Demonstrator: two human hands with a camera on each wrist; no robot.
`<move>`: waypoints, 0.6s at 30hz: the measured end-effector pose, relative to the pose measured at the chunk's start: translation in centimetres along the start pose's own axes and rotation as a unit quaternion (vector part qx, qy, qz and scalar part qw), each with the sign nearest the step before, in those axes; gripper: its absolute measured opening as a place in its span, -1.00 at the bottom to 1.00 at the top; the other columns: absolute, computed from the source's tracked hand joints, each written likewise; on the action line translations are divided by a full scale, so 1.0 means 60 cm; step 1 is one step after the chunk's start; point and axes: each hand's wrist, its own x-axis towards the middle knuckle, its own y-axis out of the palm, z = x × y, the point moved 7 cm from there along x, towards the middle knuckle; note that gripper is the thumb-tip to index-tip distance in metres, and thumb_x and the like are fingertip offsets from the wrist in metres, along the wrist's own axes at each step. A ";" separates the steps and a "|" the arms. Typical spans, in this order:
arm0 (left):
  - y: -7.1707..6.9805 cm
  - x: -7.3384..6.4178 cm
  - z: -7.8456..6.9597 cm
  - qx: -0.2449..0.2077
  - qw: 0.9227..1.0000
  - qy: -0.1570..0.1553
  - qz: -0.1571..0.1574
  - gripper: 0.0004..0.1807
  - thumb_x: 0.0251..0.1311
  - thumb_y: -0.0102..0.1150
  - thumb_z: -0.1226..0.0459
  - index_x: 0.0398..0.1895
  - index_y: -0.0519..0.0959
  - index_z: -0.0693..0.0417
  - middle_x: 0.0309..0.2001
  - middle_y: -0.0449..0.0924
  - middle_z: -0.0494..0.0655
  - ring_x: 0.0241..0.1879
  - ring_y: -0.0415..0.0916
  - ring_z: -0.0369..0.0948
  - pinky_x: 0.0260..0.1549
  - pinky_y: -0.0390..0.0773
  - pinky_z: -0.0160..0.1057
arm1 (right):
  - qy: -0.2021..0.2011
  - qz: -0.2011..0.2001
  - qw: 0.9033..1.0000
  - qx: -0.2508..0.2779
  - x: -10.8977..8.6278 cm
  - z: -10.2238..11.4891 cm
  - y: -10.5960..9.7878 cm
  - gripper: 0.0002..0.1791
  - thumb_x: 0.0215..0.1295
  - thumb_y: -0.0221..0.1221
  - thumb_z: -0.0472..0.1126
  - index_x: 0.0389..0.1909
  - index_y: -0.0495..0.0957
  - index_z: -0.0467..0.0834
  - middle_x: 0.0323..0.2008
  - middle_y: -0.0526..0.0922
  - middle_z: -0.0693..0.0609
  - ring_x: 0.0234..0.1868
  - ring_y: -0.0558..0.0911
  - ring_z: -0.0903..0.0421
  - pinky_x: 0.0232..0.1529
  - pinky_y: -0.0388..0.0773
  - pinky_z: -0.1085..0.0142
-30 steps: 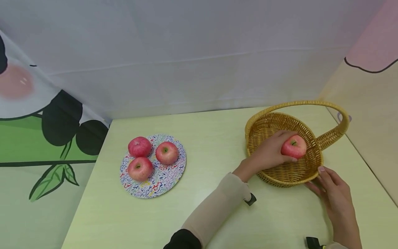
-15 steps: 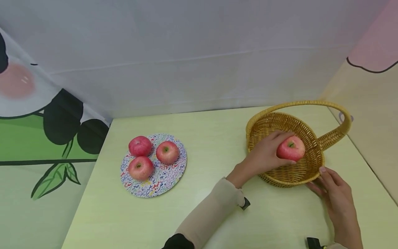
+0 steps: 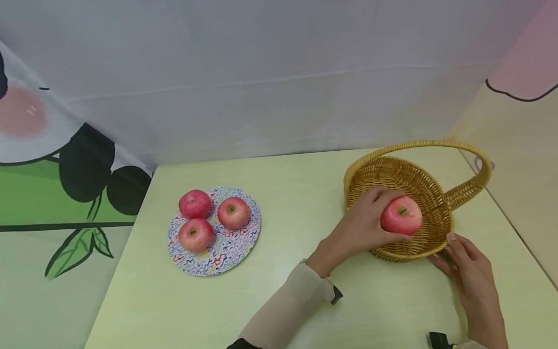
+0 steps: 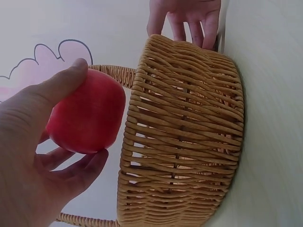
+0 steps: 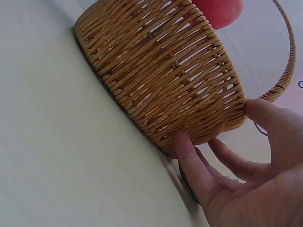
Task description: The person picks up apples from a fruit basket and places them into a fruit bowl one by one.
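My left hand (image 3: pixel 364 225) holds a red apple (image 3: pixel 402 216), stem up, over the near side of a round wicker basket (image 3: pixel 392 172) at the right of the table. In the left wrist view the apple (image 4: pixel 90 113) is gripped between thumb and fingers, above the rim and apart from the basket (image 4: pixel 184 132). My right hand (image 3: pixel 471 269) steadies the basket's near right side. The right wrist view shows its thumb on the rim and fingers against the woven wall (image 5: pixel 165 90).
A round patterned plate (image 3: pixel 231 254) lies at the table's left with three apples on it, one of them a front apple (image 3: pixel 196 235). The basket's tall handle (image 3: pixel 436 144) leans to the back right. A pale cloth wall (image 3: pixel 270 121) borders the table's far edge.
My left hand has moved the apple a little left and toward me, from over the basket's middle to its near side. The right hand and basket have stayed put.
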 end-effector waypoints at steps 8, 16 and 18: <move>-0.020 -0.027 0.005 -0.012 0.999 0.000 -0.045 -0.09 0.00 0.59 -0.16 0.42 0.38 -0.23 0.30 0.41 -0.23 0.25 0.44 -0.30 0.07 0.60 -0.48 | 0.000 0.004 1.000 0.003 0.002 0.000 0.003 -0.76 0.58 0.09 -0.28 0.07 0.69 -0.09 0.00 0.74 0.19 -0.05 0.80 0.22 -0.13 0.78 0.26; -0.034 -0.049 0.022 -0.047 0.996 0.006 -0.077 -0.11 -0.03 0.64 -0.08 0.38 0.40 -0.20 0.24 0.42 -0.22 0.21 0.44 -0.31 0.08 0.58 -0.49 | 0.004 -0.005 1.000 -0.007 0.002 0.001 0.000 -0.77 0.57 0.11 -0.26 0.07 0.69 -0.06 -0.02 0.75 0.20 -0.06 0.80 0.24 -0.14 0.78 0.27; -0.039 -0.055 0.029 -0.057 0.995 0.000 -0.086 -0.11 -0.05 0.65 -0.07 0.37 0.40 -0.22 0.25 0.42 -0.23 0.23 0.43 -0.31 0.09 0.59 -0.46 | 0.004 -0.006 1.000 -0.010 0.002 0.001 0.000 -0.77 0.57 0.11 -0.26 0.07 0.69 -0.05 -0.02 0.75 0.21 -0.06 0.80 0.24 -0.14 0.78 0.28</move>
